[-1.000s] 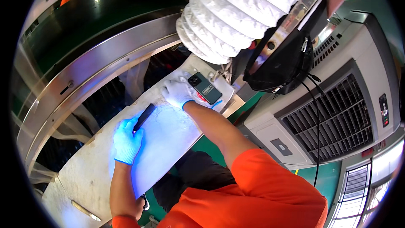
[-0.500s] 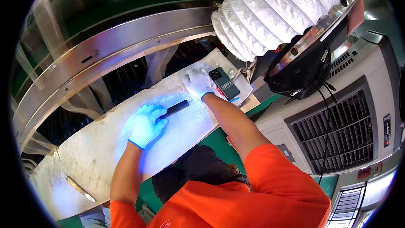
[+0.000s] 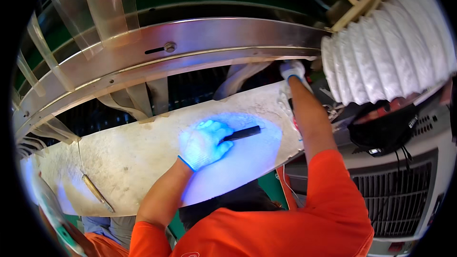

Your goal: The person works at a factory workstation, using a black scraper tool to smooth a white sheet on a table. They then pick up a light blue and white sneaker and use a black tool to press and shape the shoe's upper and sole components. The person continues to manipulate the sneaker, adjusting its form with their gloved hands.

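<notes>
A long, pale, stained tabletop runs below one metal beam beyond its far edge. One ribbed white duct hangs past the far right corner. Two knit-gloved hands are apart: the right hand reaches beyond the far edge, its grip unclear. One slender wooden-handled tool lies near the near left corner, well apart from the left hand, which clasps one black rectangular bar mid-tabletop.

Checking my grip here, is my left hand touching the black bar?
Touching: the head view shows the left hand with the left end of the black bar tucked between its gloved thumb and fingers, no gap showing.
</notes>
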Demonstrator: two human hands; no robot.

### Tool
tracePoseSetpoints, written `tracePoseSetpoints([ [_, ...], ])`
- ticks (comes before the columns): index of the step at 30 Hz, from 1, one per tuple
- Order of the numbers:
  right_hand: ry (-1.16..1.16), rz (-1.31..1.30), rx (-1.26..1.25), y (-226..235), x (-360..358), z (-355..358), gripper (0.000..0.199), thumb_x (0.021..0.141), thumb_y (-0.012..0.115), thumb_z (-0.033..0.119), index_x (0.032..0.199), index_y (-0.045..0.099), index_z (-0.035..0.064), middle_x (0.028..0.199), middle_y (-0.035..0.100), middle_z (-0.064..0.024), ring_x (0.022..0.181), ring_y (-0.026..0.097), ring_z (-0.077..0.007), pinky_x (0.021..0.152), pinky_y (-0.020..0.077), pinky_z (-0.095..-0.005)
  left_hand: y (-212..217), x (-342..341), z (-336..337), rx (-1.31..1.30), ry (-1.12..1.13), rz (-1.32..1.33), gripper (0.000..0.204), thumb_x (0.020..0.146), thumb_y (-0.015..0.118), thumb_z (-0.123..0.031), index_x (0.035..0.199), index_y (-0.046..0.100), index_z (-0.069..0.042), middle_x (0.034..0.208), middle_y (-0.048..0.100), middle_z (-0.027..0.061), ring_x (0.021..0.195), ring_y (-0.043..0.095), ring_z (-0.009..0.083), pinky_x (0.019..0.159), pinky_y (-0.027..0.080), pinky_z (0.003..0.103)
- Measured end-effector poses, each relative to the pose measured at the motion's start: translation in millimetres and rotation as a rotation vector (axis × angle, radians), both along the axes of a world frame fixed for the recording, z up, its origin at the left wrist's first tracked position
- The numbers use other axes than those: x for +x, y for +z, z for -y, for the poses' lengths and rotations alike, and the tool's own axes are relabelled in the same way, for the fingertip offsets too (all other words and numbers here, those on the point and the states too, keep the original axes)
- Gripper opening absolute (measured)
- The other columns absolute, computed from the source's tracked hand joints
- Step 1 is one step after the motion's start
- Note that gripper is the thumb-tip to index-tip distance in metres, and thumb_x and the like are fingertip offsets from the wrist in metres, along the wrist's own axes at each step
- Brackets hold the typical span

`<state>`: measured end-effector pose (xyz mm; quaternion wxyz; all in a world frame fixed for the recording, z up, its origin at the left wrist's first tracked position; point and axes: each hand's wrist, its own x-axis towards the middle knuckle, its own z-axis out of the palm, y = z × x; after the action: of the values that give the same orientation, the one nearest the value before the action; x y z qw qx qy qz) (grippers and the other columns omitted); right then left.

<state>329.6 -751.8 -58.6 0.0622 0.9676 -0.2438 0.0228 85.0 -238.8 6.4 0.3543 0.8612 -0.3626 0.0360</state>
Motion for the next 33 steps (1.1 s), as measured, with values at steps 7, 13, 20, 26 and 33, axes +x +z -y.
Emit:
tracePoseSetpoints([
  [7,0.317,-0.018,-0.505,-6.2,65.1,6.2,0.064,0.112,0.048,0.051,0.166,0.052,0.0169,0.172,0.051,-0.0128,0.154,0.054,-0.0365,0.125,0.0469,-0.0529,-30.9,6.5,-4.7,-0.183,-0.002,-0.067,0.034,0.086,0.086,-0.024,0.116,0.081,-0.006,0.111,0.076,0.0135,0.102,0.074,0.0367,0.090,0.061,0.049],
  [13,0.298,0.021,-0.329,6.7,89.6,-22.6,0.061,0.112,0.050,0.049,0.163,0.055,0.0150,0.169,0.054,-0.0122,0.152,0.054,-0.0344,0.126,0.0453,-0.0530,-31.6,10.8,-3.9,-0.206,0.052,-0.083,0.031,0.088,0.082,-0.027,0.112,0.082,-0.007,0.112,0.077,0.0147,0.106,0.074,0.0371,0.095,0.061,0.049],
  [20,0.110,0.647,1.643,60.1,76.8,-55.7,0.058,0.113,0.052,0.046,0.159,0.058,0.0128,0.166,0.057,-0.0115,0.150,0.055,-0.0320,0.127,0.0435,-0.0531,-17.4,6.0,-8.2,-0.106,0.016,-0.164,0.031,0.087,0.082,-0.029,0.110,0.083,-0.009,0.112,0.078,0.0130,0.108,0.074,0.0364,0.095,0.061,0.048],
  [26,-0.012,0.410,2.110,61.4,-57.3,-161.0,0.043,0.111,0.059,0.040,0.142,0.067,0.0115,0.140,0.073,-0.0119,0.120,0.073,-0.0272,0.101,0.0634,-0.0486,-20.3,-3.2,-16.6,-0.289,0.245,-0.012,0.049,0.087,0.080,-0.022,0.134,0.072,-0.008,0.131,0.072,0.0164,0.115,0.072,0.0388,0.099,0.060,0.049],
  [33,0.336,-0.078,1.919,43.8,-145.6,-197.1,0.049,0.109,0.066,0.041,0.140,0.065,0.0024,0.127,0.073,-0.0131,0.110,0.075,-0.0280,0.087,0.0677,-0.0413,1.1,12.6,-29.7,-0.200,0.491,0.494,0.084,0.069,0.090,-0.024,0.146,0.063,-0.004,0.151,0.062,0.0274,0.142,0.058,0.0498,0.119,0.047,0.061],
])
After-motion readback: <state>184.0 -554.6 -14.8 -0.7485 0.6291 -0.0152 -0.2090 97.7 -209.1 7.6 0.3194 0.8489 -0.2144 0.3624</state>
